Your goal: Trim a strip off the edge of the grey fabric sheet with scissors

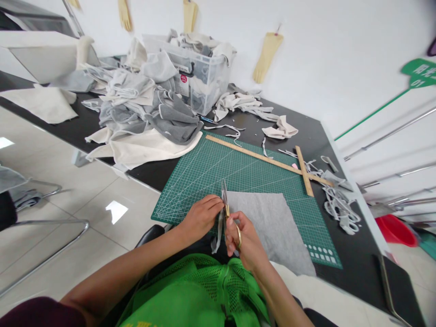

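Observation:
My right hand (242, 236) is closed around the gold handles of a pair of scissors (227, 210), whose blades point away from me along the left edge of a grey cloth (264, 222). Close beside the blades, my left hand (203, 215) pinches a narrow grey fabric strip (219, 232) that dangles towards my lap. Under the cloth lies a green cutting mat (190, 181) with a white grid. The cloth's lower part hangs over the near side of the mat.
A wooden T-square (252, 154) lies across the mat's far side. Behind it are a fabric pile (136, 100) and a clear plastic bin (207, 81) full of cloth. Offcuts (340, 209) lie on the right of the black table (306, 120). A red basin (397, 230) stands beyond.

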The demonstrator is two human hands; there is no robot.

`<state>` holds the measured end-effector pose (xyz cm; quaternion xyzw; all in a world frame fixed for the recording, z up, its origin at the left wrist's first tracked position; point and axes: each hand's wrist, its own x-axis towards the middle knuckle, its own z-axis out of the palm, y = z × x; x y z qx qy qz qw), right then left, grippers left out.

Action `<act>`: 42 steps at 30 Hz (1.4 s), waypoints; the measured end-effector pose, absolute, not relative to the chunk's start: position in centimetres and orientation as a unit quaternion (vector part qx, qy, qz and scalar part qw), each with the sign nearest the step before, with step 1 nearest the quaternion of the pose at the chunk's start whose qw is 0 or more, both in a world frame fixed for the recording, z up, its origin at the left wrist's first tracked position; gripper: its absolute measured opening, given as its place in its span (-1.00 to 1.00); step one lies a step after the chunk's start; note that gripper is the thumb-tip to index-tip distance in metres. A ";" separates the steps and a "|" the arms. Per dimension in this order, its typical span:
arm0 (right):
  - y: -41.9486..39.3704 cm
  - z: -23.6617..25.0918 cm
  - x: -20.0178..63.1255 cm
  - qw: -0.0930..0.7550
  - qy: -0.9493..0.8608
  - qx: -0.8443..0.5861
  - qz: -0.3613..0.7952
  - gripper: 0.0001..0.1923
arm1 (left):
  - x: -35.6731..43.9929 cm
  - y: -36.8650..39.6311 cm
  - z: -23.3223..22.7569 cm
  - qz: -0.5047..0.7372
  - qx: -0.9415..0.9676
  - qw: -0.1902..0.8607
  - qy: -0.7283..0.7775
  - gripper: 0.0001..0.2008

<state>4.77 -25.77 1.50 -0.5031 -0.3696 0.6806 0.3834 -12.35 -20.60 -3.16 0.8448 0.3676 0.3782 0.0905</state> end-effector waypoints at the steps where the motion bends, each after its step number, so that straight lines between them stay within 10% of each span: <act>1: -25.8 1.6 4.8 0.386 -0.365 -0.499 0.685 -0.36 | -12.3 -20.6 -3.1 0.382 0.844 0.086 0.366 -0.73; 36: -25.1 2.4 6.8 0.356 -0.437 -0.488 0.666 -0.45 | -12.1 -20.6 -2.9 0.409 0.793 0.157 0.423 -0.73; 42: -25.3 3.0 11.7 0.294 -0.555 -0.609 0.484 -0.58 | -12.2 -20.0 -2.5 0.439 0.750 0.214 0.445 -0.79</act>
